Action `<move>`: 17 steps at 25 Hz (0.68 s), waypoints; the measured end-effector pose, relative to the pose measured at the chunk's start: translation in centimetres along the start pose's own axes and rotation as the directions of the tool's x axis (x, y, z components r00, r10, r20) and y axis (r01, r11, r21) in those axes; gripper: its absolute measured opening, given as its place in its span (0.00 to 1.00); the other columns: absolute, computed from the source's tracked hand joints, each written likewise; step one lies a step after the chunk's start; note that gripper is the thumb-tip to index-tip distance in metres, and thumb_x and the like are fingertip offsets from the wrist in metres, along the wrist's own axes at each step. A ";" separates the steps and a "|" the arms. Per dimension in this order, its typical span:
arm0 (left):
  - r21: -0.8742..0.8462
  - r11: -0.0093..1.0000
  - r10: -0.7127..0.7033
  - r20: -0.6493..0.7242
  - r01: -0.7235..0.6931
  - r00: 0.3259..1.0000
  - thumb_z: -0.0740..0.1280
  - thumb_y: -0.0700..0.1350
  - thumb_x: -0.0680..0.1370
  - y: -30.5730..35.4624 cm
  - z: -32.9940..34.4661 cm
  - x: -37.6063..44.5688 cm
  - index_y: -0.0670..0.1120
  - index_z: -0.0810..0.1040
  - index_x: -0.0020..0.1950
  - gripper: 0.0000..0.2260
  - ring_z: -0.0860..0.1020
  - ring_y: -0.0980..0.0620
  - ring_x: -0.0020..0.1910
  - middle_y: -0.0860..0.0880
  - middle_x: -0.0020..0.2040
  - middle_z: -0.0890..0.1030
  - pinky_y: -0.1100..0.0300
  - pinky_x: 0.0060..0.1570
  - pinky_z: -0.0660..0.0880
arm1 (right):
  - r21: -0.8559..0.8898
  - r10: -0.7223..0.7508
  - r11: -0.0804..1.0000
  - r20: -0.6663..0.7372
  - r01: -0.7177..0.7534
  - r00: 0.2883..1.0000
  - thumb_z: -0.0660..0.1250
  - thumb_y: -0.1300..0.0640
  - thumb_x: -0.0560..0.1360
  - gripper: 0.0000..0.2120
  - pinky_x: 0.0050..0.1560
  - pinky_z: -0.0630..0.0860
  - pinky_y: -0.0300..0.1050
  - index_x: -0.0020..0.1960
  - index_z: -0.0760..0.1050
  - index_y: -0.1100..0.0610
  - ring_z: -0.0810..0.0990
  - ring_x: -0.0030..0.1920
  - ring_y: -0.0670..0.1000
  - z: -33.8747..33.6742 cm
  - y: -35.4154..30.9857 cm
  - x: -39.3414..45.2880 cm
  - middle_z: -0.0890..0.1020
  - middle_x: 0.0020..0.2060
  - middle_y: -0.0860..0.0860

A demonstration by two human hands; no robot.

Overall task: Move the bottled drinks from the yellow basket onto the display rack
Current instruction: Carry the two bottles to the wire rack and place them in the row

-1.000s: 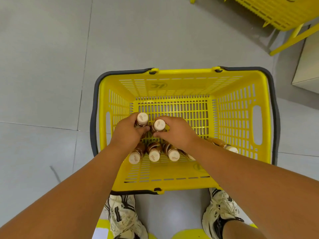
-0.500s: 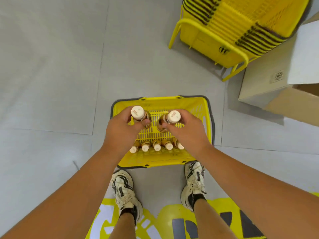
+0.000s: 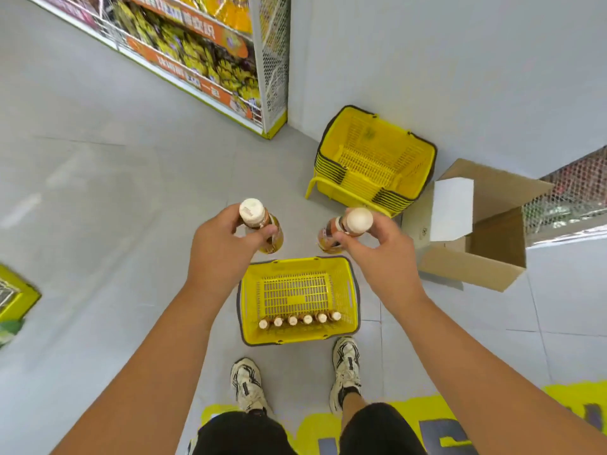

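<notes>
Gripped by their necks — one amber white-capped drink bottle (image 3: 262, 228) in left hand (image 3: 220, 254), another (image 3: 345, 229) in right hand (image 3: 384, 254) — above yellow slotted plastic basket (image 3: 249, 300).

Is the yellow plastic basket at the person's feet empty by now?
Not empty. The yellow plastic basket holds six white-capped bottles in a row along its near side; the rest of its floor is bare.

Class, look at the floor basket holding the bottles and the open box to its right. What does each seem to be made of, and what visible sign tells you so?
Yellow basket: looks like moulded plastic, smooth and slightly glossy, with slotted grid walls and a dark rim.
Open box: apparently cardboard, matte brown, with folded flaps and a paler inner flap face.
</notes>
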State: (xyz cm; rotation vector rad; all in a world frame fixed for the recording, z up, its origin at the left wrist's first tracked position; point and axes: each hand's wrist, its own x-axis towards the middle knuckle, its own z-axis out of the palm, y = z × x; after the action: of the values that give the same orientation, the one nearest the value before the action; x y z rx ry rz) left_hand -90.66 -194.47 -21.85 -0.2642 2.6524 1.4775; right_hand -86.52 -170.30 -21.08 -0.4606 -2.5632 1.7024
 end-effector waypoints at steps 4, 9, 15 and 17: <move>-0.057 0.997 0.061 -0.009 -0.061 0.998 0.79 0.48 0.72 7.0 -5.9 -2.5 0.52 0.81 0.48 0.09 0.77 0.58 0.41 0.54 0.38 0.80 0.67 0.42 0.71 | 0.000 -0.074 0.997 -0.062 0.074 0.995 0.80 0.52 0.70 0.12 0.55 0.77 0.38 0.51 0.83 0.43 0.82 0.55 0.37 -3.2 -8.2 -2.3 0.86 0.48 0.36; -0.192 0.972 0.124 -0.072 -0.136 0.990 0.79 0.47 0.72 13.4 -12.7 -4.6 0.54 0.84 0.49 0.09 0.83 0.50 0.48 0.52 0.44 0.86 0.51 0.51 0.78 | 0.092 -0.152 0.983 -0.058 0.157 0.987 0.80 0.57 0.71 0.11 0.53 0.81 0.41 0.50 0.85 0.48 0.86 0.50 0.43 -5.9 -17.0 -4.6 0.88 0.45 0.41; -0.158 0.968 0.176 -0.136 -0.197 0.975 0.79 0.51 0.71 20.3 -21.5 -5.8 0.55 0.84 0.48 0.08 0.85 0.52 0.43 0.56 0.43 0.87 0.50 0.51 0.80 | 0.080 -0.196 0.977 -0.004 0.196 0.981 0.81 0.58 0.69 0.10 0.54 0.82 0.49 0.48 0.86 0.49 0.87 0.47 0.45 -7.5 -26.4 -4.4 0.89 0.41 0.43; -0.146 0.968 0.182 -0.158 -0.205 0.971 0.79 0.51 0.71 22.2 -23.9 -6.1 0.55 0.85 0.49 0.09 0.86 0.53 0.42 0.56 0.43 0.87 0.52 0.49 0.80 | 0.075 -0.239 0.969 0.038 0.236 0.970 0.81 0.59 0.68 0.10 0.55 0.83 0.51 0.48 0.86 0.50 0.87 0.47 0.46 -8.1 -29.4 -3.8 0.89 0.40 0.44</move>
State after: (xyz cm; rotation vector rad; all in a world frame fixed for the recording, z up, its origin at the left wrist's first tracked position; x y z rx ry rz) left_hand -89.01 -202.73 10.23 -0.1286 2.7400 1.8023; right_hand -88.06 -174.51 9.36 -0.1051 -2.4612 1.7279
